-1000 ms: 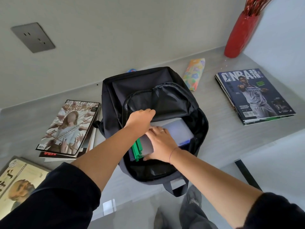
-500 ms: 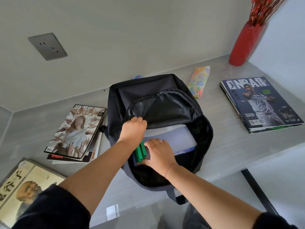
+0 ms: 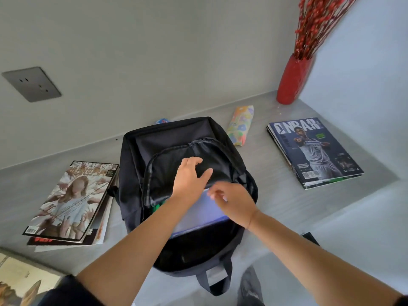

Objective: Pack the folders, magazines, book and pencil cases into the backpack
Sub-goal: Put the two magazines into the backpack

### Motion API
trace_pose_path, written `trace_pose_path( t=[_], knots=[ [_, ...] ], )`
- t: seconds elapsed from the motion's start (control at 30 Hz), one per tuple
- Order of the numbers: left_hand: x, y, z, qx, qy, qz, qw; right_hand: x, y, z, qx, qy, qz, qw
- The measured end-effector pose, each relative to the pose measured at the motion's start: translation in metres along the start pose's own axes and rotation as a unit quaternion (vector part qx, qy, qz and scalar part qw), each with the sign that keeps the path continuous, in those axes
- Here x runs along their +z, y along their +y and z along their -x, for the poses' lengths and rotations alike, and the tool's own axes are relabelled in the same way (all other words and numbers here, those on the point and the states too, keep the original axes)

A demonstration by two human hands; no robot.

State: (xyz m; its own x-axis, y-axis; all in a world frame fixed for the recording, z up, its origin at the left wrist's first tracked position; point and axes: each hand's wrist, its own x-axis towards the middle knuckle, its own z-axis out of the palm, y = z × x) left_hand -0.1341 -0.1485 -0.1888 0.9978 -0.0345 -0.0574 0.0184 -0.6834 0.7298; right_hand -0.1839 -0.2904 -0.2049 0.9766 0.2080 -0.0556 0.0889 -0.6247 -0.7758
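Observation:
A black backpack lies open on the grey desk, its mouth toward me. Inside it lie a pale purple folder and a green folder, mostly hidden under my left arm. My left hand hovers with fingers spread over the backpack's inner flap. Just above the purple folder, my right hand is blurred, its fingers loose and holding nothing. A stack of magazines lies left of the backpack and an NBA magazine stack to the right. A colourful pencil case lies behind the backpack on the right, and a book at the bottom left.
A red vase with red twigs stands in the back right corner. A small blue object peeks out behind the backpack. A wall socket sits on the wall at the left. The desk's front edge runs under my arms.
My left hand let go of the flap's edge and rose with fingers spread. My right hand lifted off the purple folder, which now sits deeper in the backpack.

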Motion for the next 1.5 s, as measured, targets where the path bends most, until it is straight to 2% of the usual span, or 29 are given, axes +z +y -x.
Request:
trace_pose_path(
  t=[0.1,0.17,0.27,0.37,0.43,0.5,0.57,0.63,0.77,0.87,0.93,1.0,1.1,1.23,1.37,1.43,1.5],
  knots=[
    [0.024,0.041,-0.016,-0.038,0.021,0.122,0.992,-0.065,0.043,-0.013,0.099,0.181,-0.035,0.978],
    [0.050,0.069,-0.026,-0.043,0.010,0.148,0.988,-0.112,0.087,-0.025,0.172,0.224,0.004,0.959],
    [0.096,0.100,-0.040,-0.057,0.020,0.068,0.996,-0.178,0.153,-0.032,0.276,0.224,0.073,0.932],
    [0.139,0.125,-0.055,-0.044,0.095,-0.064,0.992,-0.228,0.201,-0.027,0.337,0.225,0.106,0.908],
    [0.170,0.140,-0.069,-0.018,0.076,-0.053,0.996,-0.252,0.228,-0.024,0.372,0.218,0.110,0.895],
    [0.202,0.152,-0.086,-0.068,-0.007,0.039,0.997,-0.268,0.249,-0.024,0.404,0.190,0.122,0.886],
    [0.231,0.163,-0.105,-0.211,-0.072,0.163,0.961,-0.280,0.269,-0.029,0.420,0.176,0.112,0.883],
    [0.254,0.171,-0.122,-0.322,-0.083,0.249,0.909,-0.290,0.285,-0.038,0.417,0.173,0.105,0.886],
    [0.281,0.179,-0.150,-0.376,-0.074,0.341,0.858,-0.299,0.301,-0.057,0.423,0.166,0.048,0.889],
    [0.285,0.179,-0.163,-0.418,-0.073,0.380,0.822,-0.305,0.314,-0.066,0.447,0.186,-0.027,0.874],
    [0.283,0.180,-0.173,-0.418,-0.081,0.395,0.814,-0.311,0.316,-0.071,0.468,0.193,-0.117,0.854],
    [0.278,0.182,-0.177,-0.418,-0.094,0.417,0.801,-0.313,0.314,-0.073,0.477,0.164,-0.183,0.844],
    [0.278,0.184,-0.174,-0.400,-0.159,0.419,0.800,-0.304,0.308,-0.071,0.460,0.113,-0.181,0.862],
    [0.280,0.174,-0.166,-0.372,-0.176,0.401,0.818,-0.288,0.298,-0.062,0.383,0.127,-0.195,0.894],
    [0.262,0.162,-0.162,-0.272,-0.175,0.412,0.852,-0.293,0.284,-0.053,0.360,0.134,-0.306,0.871],
    [0.247,0.162,-0.167,-0.210,-0.187,0.423,0.862,-0.296,0.275,-0.055,0.319,0.136,-0.367,0.863],
    [0.227,0.166,-0.174,-0.161,-0.207,0.422,0.868,-0.299,0.261,-0.061,0.262,0.145,-0.390,0.870]
  ],
)
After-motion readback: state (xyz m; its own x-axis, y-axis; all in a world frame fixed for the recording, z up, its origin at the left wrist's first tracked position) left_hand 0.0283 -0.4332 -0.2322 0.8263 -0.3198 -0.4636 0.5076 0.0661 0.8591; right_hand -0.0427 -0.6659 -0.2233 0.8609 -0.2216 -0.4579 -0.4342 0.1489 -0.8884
